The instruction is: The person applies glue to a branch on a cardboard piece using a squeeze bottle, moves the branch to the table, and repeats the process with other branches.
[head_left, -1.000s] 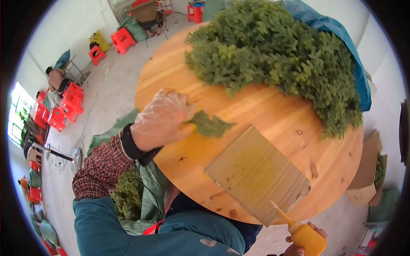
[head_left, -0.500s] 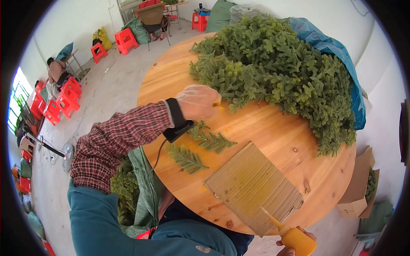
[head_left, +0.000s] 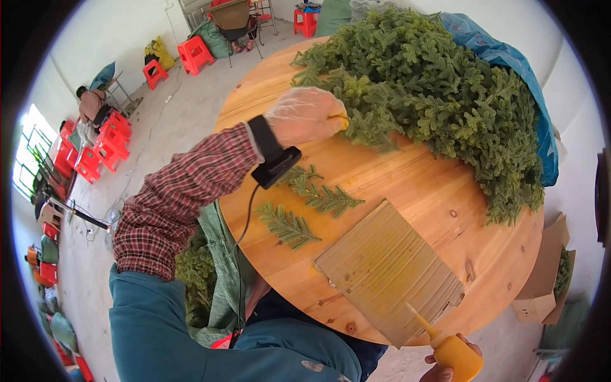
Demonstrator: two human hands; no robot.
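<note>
My left hand (head_left: 309, 114), in a clear plastic glove with yellow at the fingertips, has its fingers curled at the near edge of a big pile of green fir sprigs (head_left: 439, 95); what they grip is unclear. Below it, loose sprigs (head_left: 331, 200) lie on the round wooden table (head_left: 490, 261). A corrugated cardboard sheet (head_left: 388, 267), stained yellow, lies by the table's front edge. My right hand (head_left: 455, 360), low at bottom right, is closed round a yellow squeeze bottle whose long nozzle points up-left over the cardboard.
A blue plastic bag (head_left: 534, 114) backs the pile. A green sack (head_left: 216, 254) of greenery sits left of my legs. Right of the table is a cardboard box (head_left: 534, 296). Across the room are red stools (head_left: 194, 54), sacks and another person (head_left: 92, 108), bent over at the left.
My left hand has moved up and right to the pile, away from the sprig it held, which now lies with others on the table. The right hand still holds the bottle.
</note>
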